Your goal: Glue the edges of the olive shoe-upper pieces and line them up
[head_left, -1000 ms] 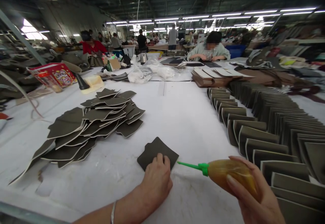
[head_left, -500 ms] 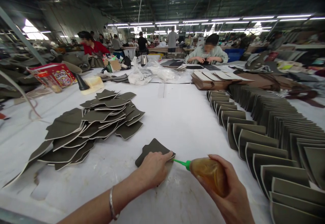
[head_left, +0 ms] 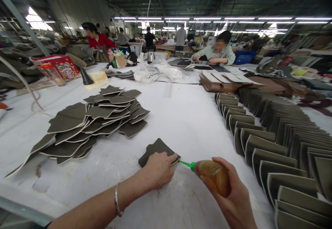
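A dark olive leather piece (head_left: 159, 148) with a pale cut edge lies in front of me. My left hand (head_left: 158, 170) grips it at the near side, the index finger stretched along its right corner; the thumb is hidden. My right hand (head_left: 234, 191) is wrapped round a squeeze bottle (head_left: 212, 173) of amber liquid, tilted to the left. The bottle's thin green nozzle (head_left: 186, 163) points at the piece's right corner, its tip at or very near the edge.
A loose pile of similar olive pieces (head_left: 111, 113) spreads at the left. Rows of bent olive pieces (head_left: 269, 149) stand at the right. Behind them are brown stacked pieces (head_left: 212, 83), plastic bags (head_left: 166, 70) and a red bag (head_left: 61, 68). A co-worker (head_left: 218, 51) sits across the table.
The view has shifted slightly. The nozzle tip has slid a little along the piece's right edge, toward its corner. Both hands keep their holds. The co-worker across the table has moved their hands apart.
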The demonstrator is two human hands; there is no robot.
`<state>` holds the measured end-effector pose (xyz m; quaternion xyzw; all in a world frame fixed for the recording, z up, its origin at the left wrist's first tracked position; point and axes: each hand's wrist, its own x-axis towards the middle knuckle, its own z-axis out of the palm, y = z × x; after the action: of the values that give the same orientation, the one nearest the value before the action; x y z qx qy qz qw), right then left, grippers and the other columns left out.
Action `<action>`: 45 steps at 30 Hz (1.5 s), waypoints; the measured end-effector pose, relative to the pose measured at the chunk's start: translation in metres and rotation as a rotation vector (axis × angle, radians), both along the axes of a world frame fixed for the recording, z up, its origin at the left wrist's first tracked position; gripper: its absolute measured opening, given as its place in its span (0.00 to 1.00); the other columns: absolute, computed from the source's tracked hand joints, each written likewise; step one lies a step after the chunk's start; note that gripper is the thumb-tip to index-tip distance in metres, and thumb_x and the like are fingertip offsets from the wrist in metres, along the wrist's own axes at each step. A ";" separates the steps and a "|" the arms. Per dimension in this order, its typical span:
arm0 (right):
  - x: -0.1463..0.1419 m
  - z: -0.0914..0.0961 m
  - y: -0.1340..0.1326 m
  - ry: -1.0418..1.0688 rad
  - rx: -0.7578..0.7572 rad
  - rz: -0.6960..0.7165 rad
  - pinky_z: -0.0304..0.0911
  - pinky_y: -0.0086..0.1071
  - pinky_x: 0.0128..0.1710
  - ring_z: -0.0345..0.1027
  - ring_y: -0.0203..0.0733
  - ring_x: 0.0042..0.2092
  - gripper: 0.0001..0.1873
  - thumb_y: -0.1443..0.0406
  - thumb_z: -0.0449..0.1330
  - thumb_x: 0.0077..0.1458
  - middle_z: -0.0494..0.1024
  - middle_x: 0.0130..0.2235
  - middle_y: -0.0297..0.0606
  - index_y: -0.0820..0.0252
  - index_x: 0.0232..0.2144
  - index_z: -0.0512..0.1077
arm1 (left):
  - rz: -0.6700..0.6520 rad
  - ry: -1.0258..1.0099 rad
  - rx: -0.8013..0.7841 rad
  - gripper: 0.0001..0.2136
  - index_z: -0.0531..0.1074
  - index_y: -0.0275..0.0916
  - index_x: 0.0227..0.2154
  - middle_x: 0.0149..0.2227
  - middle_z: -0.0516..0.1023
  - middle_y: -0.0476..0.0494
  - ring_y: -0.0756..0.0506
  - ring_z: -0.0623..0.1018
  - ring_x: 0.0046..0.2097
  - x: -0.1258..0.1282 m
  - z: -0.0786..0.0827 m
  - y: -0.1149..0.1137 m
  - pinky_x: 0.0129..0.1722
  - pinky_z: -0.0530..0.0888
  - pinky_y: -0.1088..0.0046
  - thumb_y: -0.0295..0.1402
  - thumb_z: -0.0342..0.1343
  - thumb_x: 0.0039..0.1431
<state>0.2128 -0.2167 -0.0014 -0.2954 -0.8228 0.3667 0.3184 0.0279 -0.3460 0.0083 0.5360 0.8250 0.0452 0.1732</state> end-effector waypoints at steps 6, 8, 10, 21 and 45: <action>-0.002 0.004 -0.003 0.003 -0.139 -0.058 0.62 0.39 0.44 0.67 0.49 0.43 0.24 0.49 0.62 0.50 0.72 0.45 0.36 0.52 0.46 0.65 | 0.009 -0.011 -0.017 0.26 0.64 0.49 0.57 0.38 0.77 0.39 0.38 0.77 0.37 0.001 0.004 0.000 0.37 0.71 0.63 0.29 0.46 0.53; -0.002 0.001 -0.001 0.003 -0.185 -0.061 0.62 0.37 0.43 0.68 0.49 0.43 0.25 0.49 0.62 0.49 0.72 0.44 0.35 0.51 0.46 0.66 | 0.014 -0.014 -0.024 0.26 0.64 0.49 0.57 0.38 0.76 0.39 0.38 0.77 0.37 0.002 0.005 0.000 0.37 0.71 0.63 0.29 0.45 0.54; -0.001 -0.003 0.004 0.005 -0.187 -0.065 0.63 0.37 0.43 0.68 0.48 0.42 0.27 0.49 0.64 0.47 0.72 0.44 0.35 0.52 0.46 0.65 | 0.014 -0.016 -0.024 0.26 0.64 0.49 0.58 0.38 0.76 0.39 0.38 0.77 0.37 0.002 0.006 0.000 0.37 0.71 0.63 0.29 0.45 0.54; 0.005 -0.010 0.007 0.004 -0.270 0.022 0.64 0.34 0.42 0.69 0.48 0.42 0.26 0.51 0.65 0.47 0.72 0.43 0.35 0.53 0.47 0.65 | 0.021 -0.060 -0.024 0.24 0.63 0.49 0.58 0.38 0.76 0.39 0.38 0.77 0.38 0.001 0.007 -0.002 0.38 0.71 0.63 0.32 0.43 0.58; 0.014 -0.015 -0.025 0.042 -0.518 0.056 0.59 0.32 0.44 0.67 0.46 0.43 0.27 0.51 0.64 0.47 0.72 0.43 0.32 0.51 0.47 0.64 | -0.003 -0.015 -0.024 0.25 0.57 0.49 0.62 0.39 0.75 0.41 0.39 0.78 0.38 0.000 -0.002 -0.007 0.37 0.72 0.63 0.31 0.41 0.60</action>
<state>0.2264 -0.2412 -0.0163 -0.3366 -0.7024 0.5800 0.2388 0.0279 -0.3531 0.0061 0.5350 0.8232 0.0392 0.1858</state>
